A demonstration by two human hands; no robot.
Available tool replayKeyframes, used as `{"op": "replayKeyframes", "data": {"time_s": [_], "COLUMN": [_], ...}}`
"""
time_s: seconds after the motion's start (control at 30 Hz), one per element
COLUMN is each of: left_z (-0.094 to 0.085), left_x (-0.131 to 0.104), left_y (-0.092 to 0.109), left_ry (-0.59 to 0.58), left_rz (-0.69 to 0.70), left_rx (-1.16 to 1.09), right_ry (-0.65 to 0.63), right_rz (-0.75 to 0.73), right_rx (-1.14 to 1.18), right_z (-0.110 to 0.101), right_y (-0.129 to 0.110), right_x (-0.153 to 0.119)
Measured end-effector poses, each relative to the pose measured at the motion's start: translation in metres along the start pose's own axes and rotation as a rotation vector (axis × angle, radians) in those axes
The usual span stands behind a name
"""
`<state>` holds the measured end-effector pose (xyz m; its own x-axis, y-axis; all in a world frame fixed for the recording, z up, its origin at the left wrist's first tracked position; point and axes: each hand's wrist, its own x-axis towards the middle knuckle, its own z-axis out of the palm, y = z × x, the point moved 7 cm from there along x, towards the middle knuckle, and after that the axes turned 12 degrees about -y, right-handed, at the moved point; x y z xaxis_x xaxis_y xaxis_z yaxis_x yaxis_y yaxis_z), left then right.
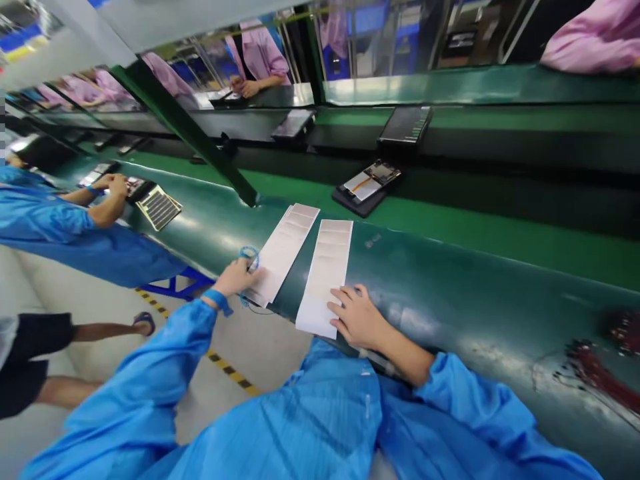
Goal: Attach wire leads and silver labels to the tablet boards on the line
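Two long white strips of label sheets lie side by side on the green bench. My left hand (234, 277) rests at the left edge of the left sheets (283, 253), which look like a small stack, its fingers loosely apart on the paper. A blue wrist strap (219, 301) circles that wrist, and a coiled blue cord (249, 253) shows behind the fingers. Flat on the lower part of the right sheet (327, 267) lies my right hand (357, 315), fingers spread. Faint rectangular panels mark the upper halves of both strips.
Beyond the bench edge, an opened device (367, 187) with exposed circuit board sits on the green line. Darker devices (405, 125) stand behind it. Red wires (600, 373) lie at right. A green post (185, 133) slants at left, near a co-worker's hands (113, 190).
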<state>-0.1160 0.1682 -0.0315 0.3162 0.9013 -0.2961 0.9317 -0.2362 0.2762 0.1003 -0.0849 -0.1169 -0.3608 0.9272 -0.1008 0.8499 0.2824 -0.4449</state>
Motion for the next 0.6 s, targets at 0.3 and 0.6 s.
{"op": "replayKeyframes", "data": {"time_s": [0.3,0.6], "left_z": [0.053,0.065], "left_x": [0.026,-0.006], "left_y": [-0.077,-0.035], "left_ry": [-0.183,-0.119], "left_rz": [-0.239,-0.096], "left_rx": [-0.020,0.007], "right_ry": [-0.035,-0.006], "right_rz": [-0.006,0.029], "right_rx": [-0.133,-0.220], "right_z": [0.002,0.002], "right_y": [-0.008,-0.018], "right_x": [0.001,0.011]}}
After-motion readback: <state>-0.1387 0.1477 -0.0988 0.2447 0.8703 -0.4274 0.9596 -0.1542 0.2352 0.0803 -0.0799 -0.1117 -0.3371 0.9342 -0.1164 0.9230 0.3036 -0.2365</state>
